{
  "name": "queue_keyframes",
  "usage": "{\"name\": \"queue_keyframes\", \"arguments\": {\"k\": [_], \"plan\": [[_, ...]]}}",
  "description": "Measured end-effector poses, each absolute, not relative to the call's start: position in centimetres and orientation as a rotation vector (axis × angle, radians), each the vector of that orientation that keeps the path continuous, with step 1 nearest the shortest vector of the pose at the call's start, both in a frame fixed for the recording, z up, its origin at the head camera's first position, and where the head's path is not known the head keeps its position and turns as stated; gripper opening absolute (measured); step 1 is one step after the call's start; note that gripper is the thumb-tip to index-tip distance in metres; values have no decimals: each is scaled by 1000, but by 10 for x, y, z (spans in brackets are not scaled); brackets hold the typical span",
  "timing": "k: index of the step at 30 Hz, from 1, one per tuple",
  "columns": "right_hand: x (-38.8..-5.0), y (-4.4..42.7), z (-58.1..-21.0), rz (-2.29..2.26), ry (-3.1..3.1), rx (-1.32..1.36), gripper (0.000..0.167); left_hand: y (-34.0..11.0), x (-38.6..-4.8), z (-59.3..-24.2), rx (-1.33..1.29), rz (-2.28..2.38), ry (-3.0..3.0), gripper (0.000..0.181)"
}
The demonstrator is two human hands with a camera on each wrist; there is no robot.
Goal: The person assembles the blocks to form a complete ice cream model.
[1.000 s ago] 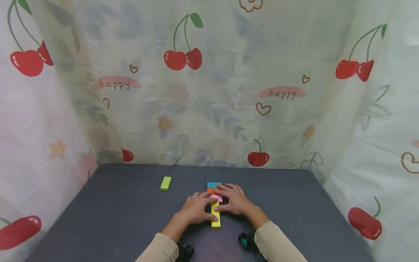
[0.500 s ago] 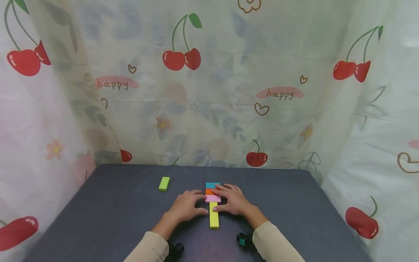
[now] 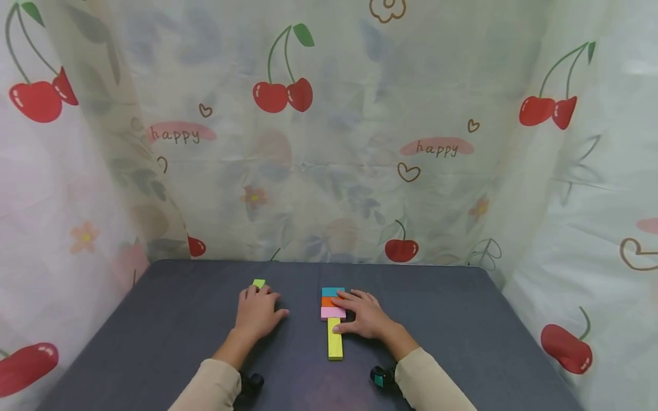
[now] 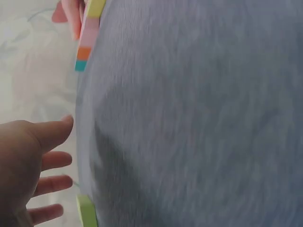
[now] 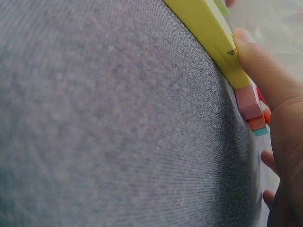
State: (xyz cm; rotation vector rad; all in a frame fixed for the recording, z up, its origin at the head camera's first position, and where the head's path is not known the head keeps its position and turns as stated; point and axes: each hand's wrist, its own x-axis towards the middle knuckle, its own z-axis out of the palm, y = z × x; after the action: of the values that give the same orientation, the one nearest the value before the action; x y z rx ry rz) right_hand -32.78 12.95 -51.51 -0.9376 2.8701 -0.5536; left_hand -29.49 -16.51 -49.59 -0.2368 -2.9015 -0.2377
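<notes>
A yellow block (image 3: 334, 342) lies lengthwise on the dark table, its far end against a pink block (image 3: 327, 313). Beyond the pink one, an orange block (image 3: 327, 301) and a blue block (image 3: 330, 291) lie crosswise in a row. My right hand (image 3: 366, 315) rests at this row: the thumb touches the yellow block, and fingertips reach over the orange and blue ones. Away to the left, my left hand (image 3: 255, 314) hovers by a lime green block (image 3: 259, 282), partly hiding it. In the left wrist view its fingers are spread and hold nothing, apart from the green block (image 4: 87, 210).
A dark cloth covers the table (image 3: 437, 308). Printed curtains (image 3: 329, 142) with cherries hang behind it and on both sides. A black wrist device (image 3: 381, 377) shows under the right sleeve, with another (image 3: 253, 382) under the left.
My left hand has left the row of blocks and moved left and away to the green block. My right hand has stayed at the row, and the blocks lie as before.
</notes>
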Motion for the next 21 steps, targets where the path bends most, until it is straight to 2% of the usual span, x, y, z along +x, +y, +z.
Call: {"name": "queue_keyframes", "arguments": {"k": [11,21], "plan": [[-329,128,-518,-558,2868,-914,79,-193,-299,-496,-82,-195,-2943,61],[-328,128,-515,-564,2860,-919,78,-195,-298,-497,-28,-228,-3009,64]]}}
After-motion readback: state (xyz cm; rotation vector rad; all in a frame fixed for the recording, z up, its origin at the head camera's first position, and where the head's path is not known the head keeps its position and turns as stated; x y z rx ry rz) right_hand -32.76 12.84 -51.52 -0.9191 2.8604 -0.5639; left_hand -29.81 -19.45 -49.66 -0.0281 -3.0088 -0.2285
